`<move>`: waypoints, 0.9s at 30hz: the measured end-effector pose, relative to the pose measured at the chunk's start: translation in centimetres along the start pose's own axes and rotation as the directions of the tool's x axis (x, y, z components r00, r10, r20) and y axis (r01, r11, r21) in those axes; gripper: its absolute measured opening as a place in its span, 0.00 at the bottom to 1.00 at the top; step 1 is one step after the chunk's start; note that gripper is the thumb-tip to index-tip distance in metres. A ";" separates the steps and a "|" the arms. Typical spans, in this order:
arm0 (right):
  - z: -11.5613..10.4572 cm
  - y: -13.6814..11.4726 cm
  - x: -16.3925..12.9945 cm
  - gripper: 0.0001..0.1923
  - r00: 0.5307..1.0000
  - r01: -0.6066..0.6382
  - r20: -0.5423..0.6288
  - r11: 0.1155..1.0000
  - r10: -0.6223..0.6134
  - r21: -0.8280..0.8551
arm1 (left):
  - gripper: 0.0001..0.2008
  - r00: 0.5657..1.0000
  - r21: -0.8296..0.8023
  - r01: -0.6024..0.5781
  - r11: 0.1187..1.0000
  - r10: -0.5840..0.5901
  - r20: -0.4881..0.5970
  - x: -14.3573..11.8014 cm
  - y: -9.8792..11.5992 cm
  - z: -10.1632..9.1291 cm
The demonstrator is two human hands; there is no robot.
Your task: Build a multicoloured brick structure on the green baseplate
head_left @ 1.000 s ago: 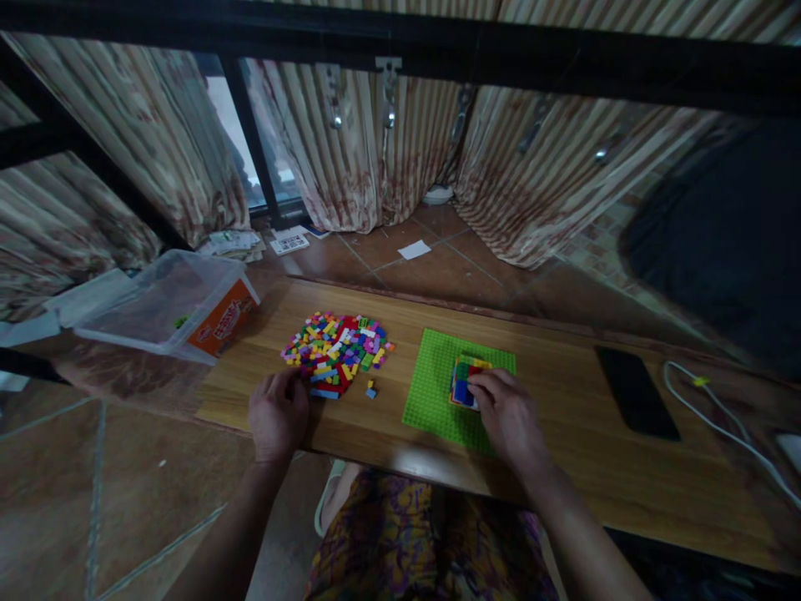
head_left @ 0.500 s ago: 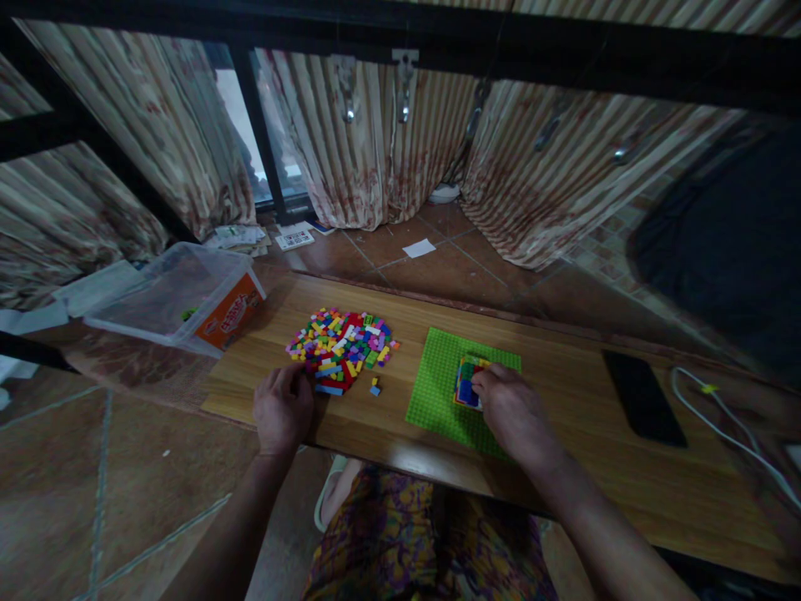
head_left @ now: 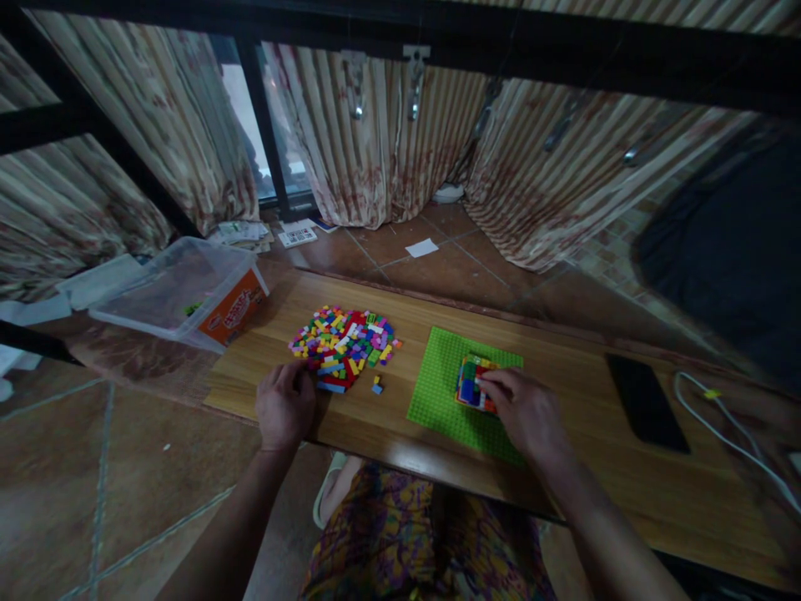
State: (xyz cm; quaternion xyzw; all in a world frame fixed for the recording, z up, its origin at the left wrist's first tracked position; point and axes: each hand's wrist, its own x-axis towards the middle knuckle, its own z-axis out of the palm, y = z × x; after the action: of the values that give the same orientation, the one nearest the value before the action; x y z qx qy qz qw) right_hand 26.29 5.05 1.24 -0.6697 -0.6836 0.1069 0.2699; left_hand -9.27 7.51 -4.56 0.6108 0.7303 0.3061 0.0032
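Observation:
A multicoloured block of toy building bricks (head_left: pixel 468 391) sits on the green baseplate (head_left: pixel 431 384). The fingertips of my right hand (head_left: pixel 531 417) are pinched together at the block's right side, and whatever lies between them is too small to make out. To the left, my left hand (head_left: pixel 286 409) rests at the table's front edge with its fingers curled, touching the near left side of a loose pile of bricks (head_left: pixel 350 338). What those fingers hold, if anything, is hidden. Two small bricks, one yellow and one blue (head_left: pixel 377 388), lie apart between pile and baseplate.
A clear plastic box (head_left: pixel 181 284) with an orange label stands left of the wooden table (head_left: pixel 394 438). A black phone (head_left: pixel 647 402) and a white cable (head_left: pixel 732 426) lie on the right. Curtains and papers are beyond the table.
My right hand has drawn back slightly to the right, uncovering more of the brick block. My left hand stays by the pile. The view has shifted a little.

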 end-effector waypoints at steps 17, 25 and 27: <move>1.3 1.1 -0.6 0.17 0.984 -0.069 -0.161 0.997 0.074 0.037 | 0.13 1.000 -0.004 0.004 1.000 -0.004 -0.001 0.0 -0.1 0.1; 1.4 0.9 -0.5 0.15 0.981 -0.083 -0.170 0.995 0.089 0.047 | 0.13 1.000 -0.010 0.001 1.000 -0.001 0.008 0.0 -0.2 0.1; 1.4 0.9 -0.6 0.15 0.981 -0.071 -0.174 0.995 0.081 0.063 | 0.13 1.000 -0.012 0.005 1.000 -0.005 0.011 0.0 -0.2 0.1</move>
State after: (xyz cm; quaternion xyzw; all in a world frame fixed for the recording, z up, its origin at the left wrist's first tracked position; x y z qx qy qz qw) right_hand 26.26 4.81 -0.54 -0.6942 -0.6277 0.0768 0.3438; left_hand -9.38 7.53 -4.68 0.6104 0.7300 0.3072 0.0115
